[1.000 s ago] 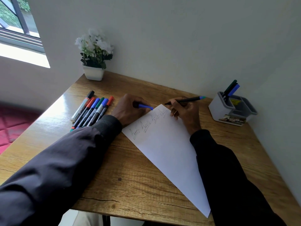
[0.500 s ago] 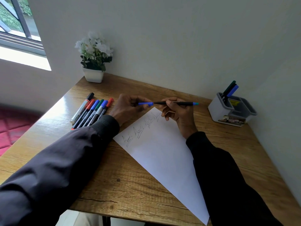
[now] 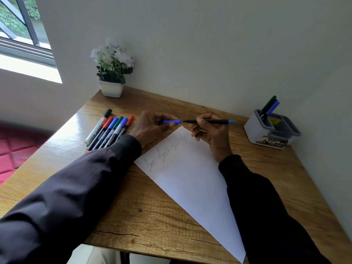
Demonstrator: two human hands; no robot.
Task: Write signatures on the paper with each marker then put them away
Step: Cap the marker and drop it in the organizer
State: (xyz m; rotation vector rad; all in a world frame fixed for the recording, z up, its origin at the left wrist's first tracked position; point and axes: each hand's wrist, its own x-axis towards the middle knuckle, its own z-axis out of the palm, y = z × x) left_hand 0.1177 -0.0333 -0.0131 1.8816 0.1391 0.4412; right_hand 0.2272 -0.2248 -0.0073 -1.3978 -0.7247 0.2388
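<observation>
Head view. The paper (image 3: 190, 180) lies at a slant on the table (image 3: 152, 216), with four signatures (image 3: 167, 153) along its far left edge. Just above the paper's far corner, my left hand (image 3: 150, 126) pinches a blue cap (image 3: 172, 121) between thumb and fingertips. My right hand (image 3: 211, 132) holds the marker (image 3: 209, 121) level, fingers curled round its black barrel. The writing tip faces the cap and the teal end points away to the right. Cap and tip are nearly in line, close but apart.

Left of the paper, a row of markers (image 3: 110, 130), six in all, lies side by side. Right of the paper stands a grey holder (image 3: 270, 130) with two markers already upright in it. Beyond the paper's far left is a potted plant (image 3: 111, 88).

I judge the step in hand to be recapping after a signature. The next move calls for bringing the cap straight onto the tip and pressing it home, then carrying the marker right of the paper into the holder. The six in the row appear to await their turn.
</observation>
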